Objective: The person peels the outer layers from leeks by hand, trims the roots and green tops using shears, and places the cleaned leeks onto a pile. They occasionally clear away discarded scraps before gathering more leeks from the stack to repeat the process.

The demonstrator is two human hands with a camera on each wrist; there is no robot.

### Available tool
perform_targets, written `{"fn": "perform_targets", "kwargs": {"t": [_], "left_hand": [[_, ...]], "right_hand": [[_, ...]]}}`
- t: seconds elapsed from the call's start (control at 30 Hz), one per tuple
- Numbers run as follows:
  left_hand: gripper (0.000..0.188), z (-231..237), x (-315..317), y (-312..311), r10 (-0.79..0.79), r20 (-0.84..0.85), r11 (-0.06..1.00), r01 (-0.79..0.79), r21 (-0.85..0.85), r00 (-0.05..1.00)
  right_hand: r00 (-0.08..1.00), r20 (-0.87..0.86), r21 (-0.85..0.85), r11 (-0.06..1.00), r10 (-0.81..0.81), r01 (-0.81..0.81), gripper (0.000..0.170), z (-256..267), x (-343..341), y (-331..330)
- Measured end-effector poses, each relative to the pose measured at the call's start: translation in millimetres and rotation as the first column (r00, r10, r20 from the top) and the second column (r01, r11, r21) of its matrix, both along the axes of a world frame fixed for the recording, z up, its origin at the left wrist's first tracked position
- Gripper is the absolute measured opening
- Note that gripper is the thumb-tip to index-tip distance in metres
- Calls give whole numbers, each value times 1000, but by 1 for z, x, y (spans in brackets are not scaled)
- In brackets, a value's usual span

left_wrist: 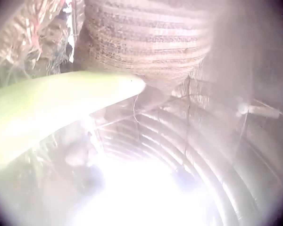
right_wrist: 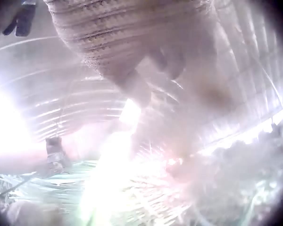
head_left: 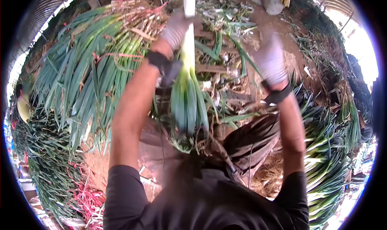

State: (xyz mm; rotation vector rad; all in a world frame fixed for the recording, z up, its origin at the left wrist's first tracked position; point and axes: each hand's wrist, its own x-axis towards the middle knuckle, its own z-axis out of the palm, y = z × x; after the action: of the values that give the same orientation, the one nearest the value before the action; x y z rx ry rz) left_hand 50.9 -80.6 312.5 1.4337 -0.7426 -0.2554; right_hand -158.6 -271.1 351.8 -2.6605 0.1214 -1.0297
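Note:
In the head view, my gloved left hand point(head_left: 177, 28) grips a leek point(head_left: 188, 48) by its white shaft. The leek stands white end up, with its green leaves fanned out below the hand, over the lap. In the left wrist view the pale green shaft point(left_wrist: 61, 101) passes below the glove cuff point(left_wrist: 146, 40). My gloved right hand point(head_left: 271, 56) is raised to the right, apart from the leek and blurred. A loose green leaf point(head_left: 246, 56) lies beside it. In the right wrist view, a bright white strip point(right_wrist: 130, 113) overlaps the fingertips; I cannot tell whether they pinch it.
A big heap of leeks point(head_left: 92, 64) lies at left, roots toward the back. More leeks point(head_left: 326, 153) are stacked at right. Leaf scraps point(head_left: 225, 16) cover slatted wood point(head_left: 211, 68) in front. Red ties point(head_left: 86, 197) lie lower left. Sacks point(head_left: 272, 2) stand at the back.

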Motion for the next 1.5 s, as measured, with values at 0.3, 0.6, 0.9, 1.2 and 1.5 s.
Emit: {"fn": "perform_targets", "kwargs": {"t": [0.3, 0.6, 0.9, 1.2, 1.5], "left_hand": [[32, 44, -68, -13, -467, 222, 869, 397, 297, 856], [70, -9, -124, -51, -519, 375, 793, 269, 547, 768], [74, -143, 14, 63, -46, 420, 522, -337, 784, 906], [51, -359, 97, 107, -7, 10, 647, -3, 763, 1000], [37, -314, -11, 15, -58, 209, 278, -185, 943, 976]], "right_hand": [[746, 291, -943, 309, 600, 120, 30, 98, 63, 21], [924, -259, -920, 362, -280, -148, 40, 99, -39, -89], [498, -229, -339, 548, -836, 764, 32, 10, -407, -292], [-245, -629, 10, -323, -738, 946, 25, -222, -805, -198], [-471, -447, 127, -575, -761, 808, 34, -264, -716, -160]]}}
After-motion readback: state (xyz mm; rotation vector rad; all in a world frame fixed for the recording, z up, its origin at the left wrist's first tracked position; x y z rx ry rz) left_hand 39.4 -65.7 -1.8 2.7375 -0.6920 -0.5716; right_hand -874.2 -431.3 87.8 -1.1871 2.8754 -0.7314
